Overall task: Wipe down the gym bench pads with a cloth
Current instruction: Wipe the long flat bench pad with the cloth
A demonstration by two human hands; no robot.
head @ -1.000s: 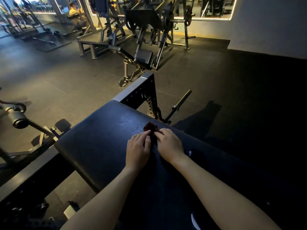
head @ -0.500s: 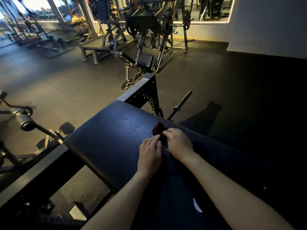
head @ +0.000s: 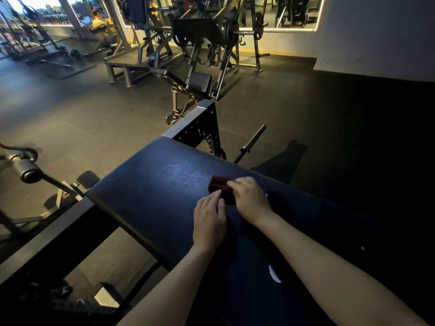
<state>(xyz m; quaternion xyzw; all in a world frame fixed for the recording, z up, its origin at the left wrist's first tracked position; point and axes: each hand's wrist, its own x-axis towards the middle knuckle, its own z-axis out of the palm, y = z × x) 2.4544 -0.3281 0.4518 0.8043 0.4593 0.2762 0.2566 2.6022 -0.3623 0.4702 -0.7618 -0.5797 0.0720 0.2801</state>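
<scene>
A small, dark reddish-brown cloth [head: 220, 185], bunched into a thick folded wad, lies on the far half of a black gym bench pad [head: 150, 196], near the pad's right-hand edge. The cloth's far end shows a squared fold; its near end disappears into shadow between the two hands. The right hand [head: 250, 198] lies over the cloth's right side, palm down, its fingers [head: 235, 183] curled onto the fabric and pressing it to the pad. The left hand [head: 209, 222] rests flat on the pad just beside the cloth, its fingers [head: 215, 198] extended together and their tips touching the cloth's near left edge, not closed around anything. Both forearms are bare and reach in from the lower edge of the head view.

The pad is broad, rounded at the corners, with a pebbled vinyl grain that catches a bluish sheen just left of the cloth. It sits on a black steel frame [head: 58, 234], with a perforated upright [head: 200, 123] rising at its far end. A barbell sleeve [head: 251, 143] angles up from the rubber floor [head: 94, 114] beyond the pad. Further back stand a plate-loaded machine [head: 211, 43] and a wall mirror [head: 282, 12] edged with a light strip, and a person in a yellow top [head: 98, 23] sits at the far left.
</scene>
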